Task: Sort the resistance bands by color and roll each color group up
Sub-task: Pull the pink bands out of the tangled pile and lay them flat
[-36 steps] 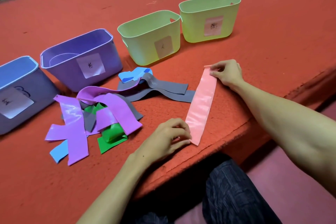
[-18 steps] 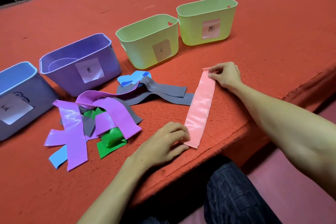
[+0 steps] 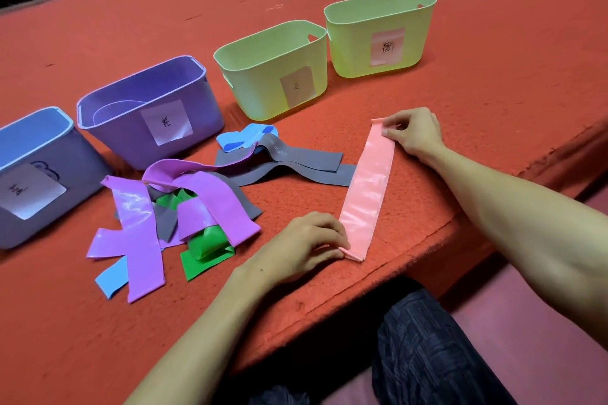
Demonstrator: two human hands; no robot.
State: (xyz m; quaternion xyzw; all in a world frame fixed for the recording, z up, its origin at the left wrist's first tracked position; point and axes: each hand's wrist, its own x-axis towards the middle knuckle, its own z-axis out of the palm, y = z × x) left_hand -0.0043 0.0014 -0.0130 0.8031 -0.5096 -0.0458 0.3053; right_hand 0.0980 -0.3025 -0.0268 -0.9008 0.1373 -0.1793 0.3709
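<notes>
Limpness is my worry: the pink band (image 3: 368, 194) lies flat near the front edge of the surface (image 3: 460, 92), light, glossy and probably springy, my left hand (image 3: 306, 240) pinching its curled near end and my right hand (image 3: 414, 135) pinching the far end, the 2 best holds.

The left hand (image 3: 302, 240) has curled the near end of the pink band (image 3: 368, 187) into a thin roll.

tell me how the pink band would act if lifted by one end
Probably floppy and light: the pink band lies thin and flat. Its gloss hints it may cling. Its near end already curls at the left hand, so it likely rolls easily.
</notes>
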